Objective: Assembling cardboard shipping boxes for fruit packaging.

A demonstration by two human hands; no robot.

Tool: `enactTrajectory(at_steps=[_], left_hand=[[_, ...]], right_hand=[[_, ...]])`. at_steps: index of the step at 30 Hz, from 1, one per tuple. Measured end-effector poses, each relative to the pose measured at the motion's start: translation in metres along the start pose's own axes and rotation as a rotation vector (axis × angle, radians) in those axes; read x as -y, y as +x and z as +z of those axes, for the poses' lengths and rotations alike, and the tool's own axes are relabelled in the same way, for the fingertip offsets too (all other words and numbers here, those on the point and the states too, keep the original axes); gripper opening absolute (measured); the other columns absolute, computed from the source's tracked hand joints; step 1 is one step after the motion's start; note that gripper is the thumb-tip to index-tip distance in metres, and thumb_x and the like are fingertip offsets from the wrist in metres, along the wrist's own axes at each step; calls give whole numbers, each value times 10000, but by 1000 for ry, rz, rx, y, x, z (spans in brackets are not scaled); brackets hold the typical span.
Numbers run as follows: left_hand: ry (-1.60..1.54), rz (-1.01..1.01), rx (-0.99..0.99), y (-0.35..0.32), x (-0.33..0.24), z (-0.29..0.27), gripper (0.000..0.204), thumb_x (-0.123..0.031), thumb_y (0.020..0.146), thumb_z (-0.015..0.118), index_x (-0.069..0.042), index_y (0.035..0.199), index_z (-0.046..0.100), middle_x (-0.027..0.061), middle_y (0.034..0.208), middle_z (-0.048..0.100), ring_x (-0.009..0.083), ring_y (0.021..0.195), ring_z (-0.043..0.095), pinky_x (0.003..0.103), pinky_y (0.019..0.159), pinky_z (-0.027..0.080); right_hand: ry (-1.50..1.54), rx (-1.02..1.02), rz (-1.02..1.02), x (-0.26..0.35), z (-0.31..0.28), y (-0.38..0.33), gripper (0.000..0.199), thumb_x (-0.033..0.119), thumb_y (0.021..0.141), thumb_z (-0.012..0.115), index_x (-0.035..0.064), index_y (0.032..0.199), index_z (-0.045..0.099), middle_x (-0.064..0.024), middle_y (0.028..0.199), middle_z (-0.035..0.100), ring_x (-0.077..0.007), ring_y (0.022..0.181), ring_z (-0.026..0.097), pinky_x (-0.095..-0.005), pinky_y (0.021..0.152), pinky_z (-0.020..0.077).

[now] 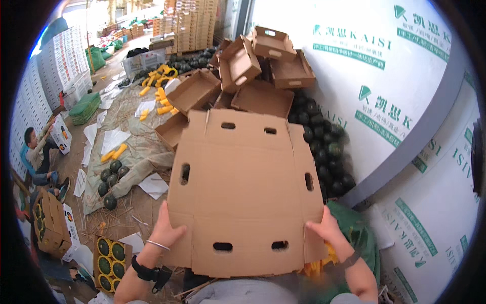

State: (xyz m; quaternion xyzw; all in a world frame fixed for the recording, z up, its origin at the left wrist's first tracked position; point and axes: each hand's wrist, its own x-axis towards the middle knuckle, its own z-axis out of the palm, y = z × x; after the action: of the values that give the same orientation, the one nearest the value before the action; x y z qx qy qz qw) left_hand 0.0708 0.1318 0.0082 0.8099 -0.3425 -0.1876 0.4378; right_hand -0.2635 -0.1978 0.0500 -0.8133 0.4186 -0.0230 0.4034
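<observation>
A flat, unfolded brown cardboard box blank (248, 177) spreads in front of me, with creased edge flaps and several oval hand holes. My left hand (164, 228) grips its left edge near the lower corner, thumb on top and fingers hidden underneath. On the opposite edge, my right hand (328, 227) holds the blank the same way. Beyond its far edge lies a heap of open brown cardboard trays (263, 99), some tilted over others.
Dark green round fruits (324, 147) pile along the white wall panels (364, 66). A green sack (357, 230) lies by my right arm. At lower left stands a box of netted fruits (105, 263); a person (35, 147) sits farther left. Yellow foam nets (162, 76) litter the floor.
</observation>
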Motion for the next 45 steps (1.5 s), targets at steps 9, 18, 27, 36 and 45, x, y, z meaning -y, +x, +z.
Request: enactTrajectory(at_steps=[9,18,27,36,45], left_hand=[[805,661,341,26,-78,46,750,-332,740,673,74,1282,349,251,1354,316,385,1245,345,393,1022,331],[590,688,-86,44,-79,-44,153,-196,695,681,-83,742,589,66,644,512,198,636,500,312,636,391],[490,350,311,-122,-81,-42,507,-127,680,682,-69,1158,524,230,1345,351,389,1241,356,467,1009,308],[-340,89,-410,-66,-76,21,299,-114,860,523,16,1129,510,153,1224,476,271,1159,446,388,971,364],[350,421,919,-13,-105,3,302,-290,799,578,-25,940,610,144,871,591,324,833,591,389,726,492]], right_hand=[[-829,-273,-749,36,90,9,545,140,793,561,35,1293,368,-242,1188,455,-377,1105,469,-436,914,415],[-466,-262,-835,53,-43,27,130,193,717,665,74,753,627,-45,712,557,-183,685,565,-320,606,459],[-599,25,-695,13,5,-99,318,99,727,638,38,1036,588,-218,1186,450,-325,1082,470,-380,921,385],[48,-558,-468,46,47,-45,371,87,752,637,-22,1090,527,-154,1237,429,-290,1111,434,-376,959,323],[-920,632,-754,106,45,-17,174,83,645,623,38,806,572,-144,826,560,-325,834,570,-409,694,487]])
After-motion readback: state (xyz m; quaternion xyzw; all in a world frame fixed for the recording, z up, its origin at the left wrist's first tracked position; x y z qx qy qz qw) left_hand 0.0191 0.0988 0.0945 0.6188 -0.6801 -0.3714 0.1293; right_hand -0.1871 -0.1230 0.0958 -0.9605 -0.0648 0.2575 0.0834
